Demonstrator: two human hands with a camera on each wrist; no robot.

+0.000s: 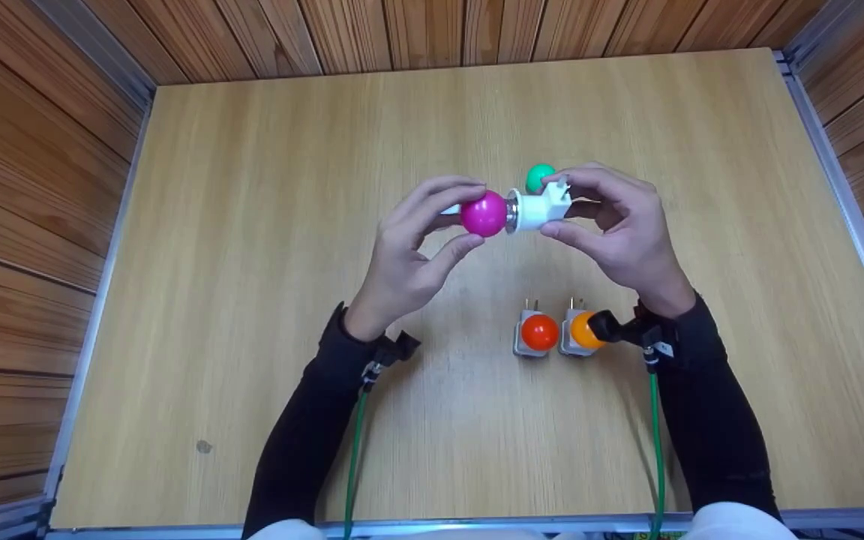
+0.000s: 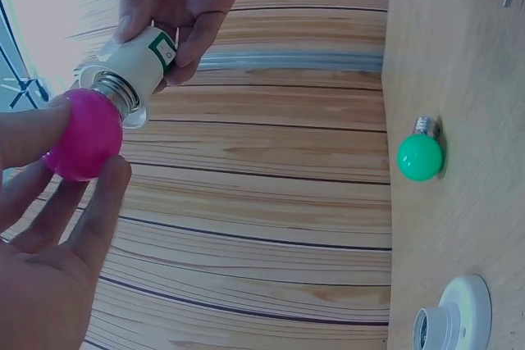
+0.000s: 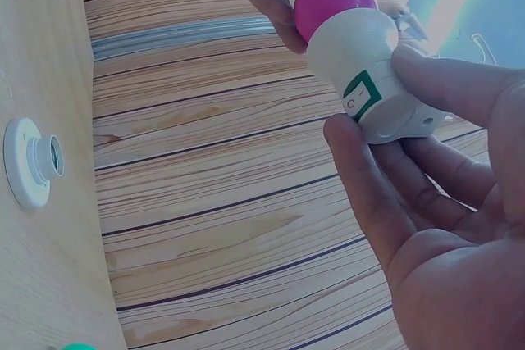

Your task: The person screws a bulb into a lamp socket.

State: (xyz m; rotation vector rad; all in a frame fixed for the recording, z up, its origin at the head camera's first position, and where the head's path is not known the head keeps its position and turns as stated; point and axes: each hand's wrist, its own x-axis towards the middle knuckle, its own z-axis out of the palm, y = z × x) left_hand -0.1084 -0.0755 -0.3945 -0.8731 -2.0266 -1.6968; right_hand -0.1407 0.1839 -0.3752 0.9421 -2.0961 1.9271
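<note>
My left hand (image 1: 421,251) pinches a pink light bulb (image 1: 484,214) between thumb and fingers. Opposite it, my right hand (image 1: 619,221) grips a white plug-in lamp socket (image 1: 541,208), its prongs pointing away from the bulb. Bulb and socket are held end to end above the table. In the left wrist view the bulb's metal screw base (image 2: 117,93) shows at the socket's mouth, with some thread still exposed. A switch with a green border (image 3: 359,96) sits on the socket's side in the right wrist view.
A green bulb (image 2: 420,157) lies on the wooden table (image 1: 267,247) beyond the hands. Near it stands a round white lamp holder (image 3: 29,161), mostly hidden in the head view. Closer in are a red bulb (image 1: 539,332) and an orange bulb (image 1: 584,330) in grey plug sockets.
</note>
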